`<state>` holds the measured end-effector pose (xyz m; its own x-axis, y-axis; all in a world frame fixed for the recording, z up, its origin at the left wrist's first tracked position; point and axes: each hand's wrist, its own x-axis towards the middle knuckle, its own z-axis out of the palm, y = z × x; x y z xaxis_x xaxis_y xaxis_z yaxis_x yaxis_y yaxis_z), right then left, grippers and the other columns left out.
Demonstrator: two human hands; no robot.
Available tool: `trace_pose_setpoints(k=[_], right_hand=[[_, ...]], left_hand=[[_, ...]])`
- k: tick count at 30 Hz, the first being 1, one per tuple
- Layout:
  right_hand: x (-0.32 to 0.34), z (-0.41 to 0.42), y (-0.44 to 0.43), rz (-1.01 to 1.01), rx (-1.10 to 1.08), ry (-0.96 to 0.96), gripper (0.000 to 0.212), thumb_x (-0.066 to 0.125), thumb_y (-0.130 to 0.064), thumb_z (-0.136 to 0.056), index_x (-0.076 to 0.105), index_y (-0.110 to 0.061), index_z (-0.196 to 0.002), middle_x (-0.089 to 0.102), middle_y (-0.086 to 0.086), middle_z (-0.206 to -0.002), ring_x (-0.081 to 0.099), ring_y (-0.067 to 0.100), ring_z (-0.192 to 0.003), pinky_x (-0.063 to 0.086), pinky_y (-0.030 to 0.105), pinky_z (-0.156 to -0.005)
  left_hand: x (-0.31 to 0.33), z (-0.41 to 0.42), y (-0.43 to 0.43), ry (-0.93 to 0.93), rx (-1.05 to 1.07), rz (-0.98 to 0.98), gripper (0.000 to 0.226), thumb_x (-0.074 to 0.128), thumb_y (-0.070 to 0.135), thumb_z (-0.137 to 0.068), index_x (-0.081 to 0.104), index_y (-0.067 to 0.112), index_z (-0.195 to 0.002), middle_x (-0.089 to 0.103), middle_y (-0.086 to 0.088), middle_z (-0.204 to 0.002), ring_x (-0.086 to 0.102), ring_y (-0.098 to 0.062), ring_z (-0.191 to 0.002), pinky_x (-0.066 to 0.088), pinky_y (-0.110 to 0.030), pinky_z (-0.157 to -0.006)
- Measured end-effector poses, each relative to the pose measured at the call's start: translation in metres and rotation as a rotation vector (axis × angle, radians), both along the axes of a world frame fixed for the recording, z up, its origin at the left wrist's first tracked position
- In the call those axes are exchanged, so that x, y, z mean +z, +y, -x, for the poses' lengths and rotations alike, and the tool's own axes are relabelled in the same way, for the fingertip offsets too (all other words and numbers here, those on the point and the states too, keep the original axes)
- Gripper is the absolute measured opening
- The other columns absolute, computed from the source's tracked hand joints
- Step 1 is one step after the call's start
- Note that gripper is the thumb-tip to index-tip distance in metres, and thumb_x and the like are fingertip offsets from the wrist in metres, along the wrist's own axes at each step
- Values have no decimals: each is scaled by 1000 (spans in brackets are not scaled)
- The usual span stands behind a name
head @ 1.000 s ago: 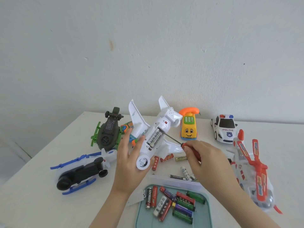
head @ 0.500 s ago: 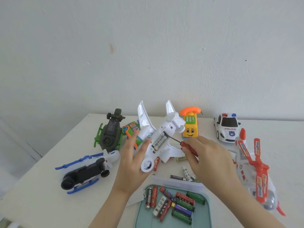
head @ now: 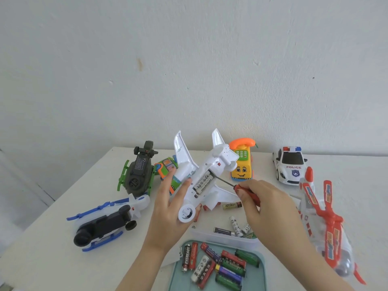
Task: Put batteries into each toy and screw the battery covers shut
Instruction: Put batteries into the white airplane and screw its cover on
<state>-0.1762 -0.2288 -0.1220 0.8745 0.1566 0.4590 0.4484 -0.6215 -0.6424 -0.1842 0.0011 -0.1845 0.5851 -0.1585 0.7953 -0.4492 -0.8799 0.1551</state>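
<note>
My left hand (head: 168, 208) holds a white toy airplane (head: 201, 173) belly up above the table, fingers wrapped around its fuselage. Its battery bay is uncovered, with white batteries (head: 202, 182) lying inside. My right hand (head: 266, 208) grips a red-handled screwdriver (head: 241, 186); its metal tip touches the far end of the bay. A teal tray (head: 261, 269) at the near edge holds several loose batteries (head: 218, 263). More batteries (head: 232, 205) lie on the table under the airplane.
Around the white table (head: 42, 248) lie a blue-and-black helicopter (head: 105, 221), a green-and-grey helicopter (head: 138, 171), a small green-orange toy (head: 165, 166), a yellow phone toy (head: 241, 164), a police car (head: 290, 164) and an orange-white helicopter (head: 323, 217). A clear lid (head: 222, 238) lies behind the tray.
The airplane and both hands have kept their pose; the screwdriver tip has moved into the end of the battery bay. The camera shifted slightly.
</note>
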Motion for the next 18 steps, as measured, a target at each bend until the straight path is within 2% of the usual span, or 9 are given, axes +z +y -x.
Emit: trace_pose_setpoints(k=[3,5,9,13,15,18], right_hand=[[2,5,-2,-15,5,-50,6,63,-20,-88,67,-24,-89,61,-17,-77,61,5,-68,50,24,-57],[3,7,-3,-12,55,-8,7,62,-22,-89,67,-27,-88,62,-16,-77,61,3,-70,52,25,-61],[-1,9,0,47,159,81,8,58,-28,-90,65,-31,-89,63,-15,-78,60,2,-74,53,30,-66],[-2,12,6,40,182,87,10,53,-33,-90,63,-31,-87,60,-15,-78,60,5,-72,53,33,-65],[0,13,10,46,196,84,13,51,-37,-89,62,-31,-87,59,-15,-77,59,5,-72,53,31,-65],[2,17,17,89,226,94,11,55,-34,-90,61,-26,-87,59,-12,-78,56,7,-74,50,29,-67]], left_hand=[[-2,-4,3,37,24,37,61,65,34,-87,43,11,-139,23,-17,-154,22,-33,-147,32,-49,-115],[-3,-5,5,51,30,43,63,66,31,-85,42,12,-140,22,-17,-155,23,-36,-146,34,-56,-112],[-1,-4,4,45,7,122,62,68,34,-85,46,11,-138,24,-17,-154,27,-38,-144,28,-35,-118],[2,-3,1,38,42,209,65,66,40,-84,43,18,-141,23,-14,-155,27,-35,-145,29,-37,-118],[3,-2,0,22,63,214,67,66,41,-84,40,22,-142,23,-13,-155,28,-33,-144,34,-44,-114],[4,-1,1,-11,82,173,69,69,38,-83,41,16,-142,25,-17,-153,28,-33,-144,37,-48,-112]])
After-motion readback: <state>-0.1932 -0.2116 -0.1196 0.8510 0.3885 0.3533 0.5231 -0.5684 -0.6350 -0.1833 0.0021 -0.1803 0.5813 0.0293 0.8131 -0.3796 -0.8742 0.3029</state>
